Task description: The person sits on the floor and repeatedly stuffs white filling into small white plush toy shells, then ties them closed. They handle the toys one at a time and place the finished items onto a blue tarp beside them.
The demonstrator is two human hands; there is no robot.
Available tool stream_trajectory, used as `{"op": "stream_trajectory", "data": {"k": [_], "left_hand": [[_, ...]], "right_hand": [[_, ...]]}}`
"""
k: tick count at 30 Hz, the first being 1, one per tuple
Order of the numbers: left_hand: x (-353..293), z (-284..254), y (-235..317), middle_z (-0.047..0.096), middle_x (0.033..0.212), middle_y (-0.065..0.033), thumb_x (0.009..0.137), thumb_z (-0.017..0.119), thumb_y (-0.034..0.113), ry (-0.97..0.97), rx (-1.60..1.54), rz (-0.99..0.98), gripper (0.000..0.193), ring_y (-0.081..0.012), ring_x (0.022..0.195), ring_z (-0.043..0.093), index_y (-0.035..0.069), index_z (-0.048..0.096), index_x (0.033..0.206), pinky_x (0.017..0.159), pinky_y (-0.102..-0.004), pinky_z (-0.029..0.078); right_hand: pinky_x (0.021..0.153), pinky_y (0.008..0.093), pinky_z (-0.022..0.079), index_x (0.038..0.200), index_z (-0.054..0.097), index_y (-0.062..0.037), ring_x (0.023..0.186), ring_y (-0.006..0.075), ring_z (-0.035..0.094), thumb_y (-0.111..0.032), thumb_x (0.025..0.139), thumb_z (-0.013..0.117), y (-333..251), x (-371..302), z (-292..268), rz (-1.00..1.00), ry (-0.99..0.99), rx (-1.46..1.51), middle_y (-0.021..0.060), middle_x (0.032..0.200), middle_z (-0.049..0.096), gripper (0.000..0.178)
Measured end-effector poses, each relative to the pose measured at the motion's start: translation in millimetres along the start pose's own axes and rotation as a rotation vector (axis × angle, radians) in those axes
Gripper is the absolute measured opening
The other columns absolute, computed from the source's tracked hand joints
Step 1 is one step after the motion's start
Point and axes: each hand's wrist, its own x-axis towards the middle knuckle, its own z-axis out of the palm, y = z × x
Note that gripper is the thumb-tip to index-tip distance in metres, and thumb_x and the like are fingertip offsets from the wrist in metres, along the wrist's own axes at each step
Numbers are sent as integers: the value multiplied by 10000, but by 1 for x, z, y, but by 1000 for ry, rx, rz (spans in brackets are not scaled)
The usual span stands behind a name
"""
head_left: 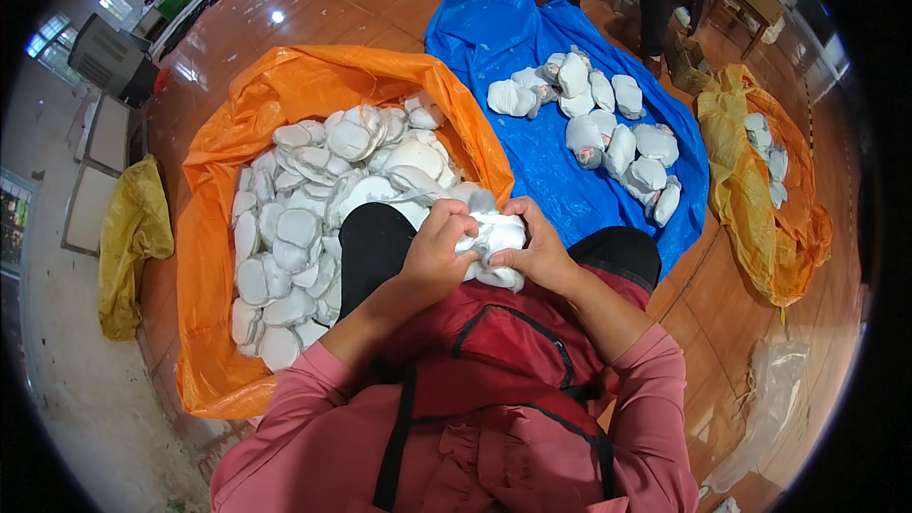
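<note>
Above my lap, a bunched white cloth piece [496, 231] is held between both hands. My left hand [439, 245] grips its left side with curled fingers, and my right hand [540, 249] pinches the right side, thumb across the front. A greyish part sticks up at its top; the folds hide its full shape. Close by on the left, an open orange sack [204, 275] holds a heap of flat, rounded white cloth pieces [294, 228]. To the right of it, rounded white bundles [622, 147] lie on a blue plastic sheet [560, 199].
A yellow-orange sack [727, 228] with a few white bundles lies at the right. Far right, a person [655, 0] sits holding a white piece, near a small cardboard box [686, 62]. A crumpled yellow bag [133, 247] rests by the left wall; clear plastic [765, 408] lies at lower right.
</note>
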Motion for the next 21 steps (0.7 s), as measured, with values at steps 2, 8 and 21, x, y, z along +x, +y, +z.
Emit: {"op": "stream_trajectory", "data": {"k": [2,8,21], "left_hand": [[3,-2,8,482,1037,-147,648,713,-63,-38,17,-51,411,-334,971,534,56,504,981,840,-364,452],[10,-4,21,506,1067,-160,677,656,-46,-130,58,-220,347,-341,1009,540,61,525,980,871,-365,449],[1,29,23,561,1043,-164,722,729,95,95,33,-424,415,-316,974,573,45,577,1105,872,-371,460]], "right_hand": [[863,298,435,1147,460,-70,979,182,499,-194,642,877,-2,-1,0,15,11,33,69,1041,512,667],[876,307,433,1135,465,-58,995,195,508,-184,646,866,-3,-5,-1,18,36,-98,87,1051,514,645],[864,360,441,1126,472,-18,986,318,532,-185,645,853,11,-13,8,-158,143,-439,158,1055,504,636]]}}
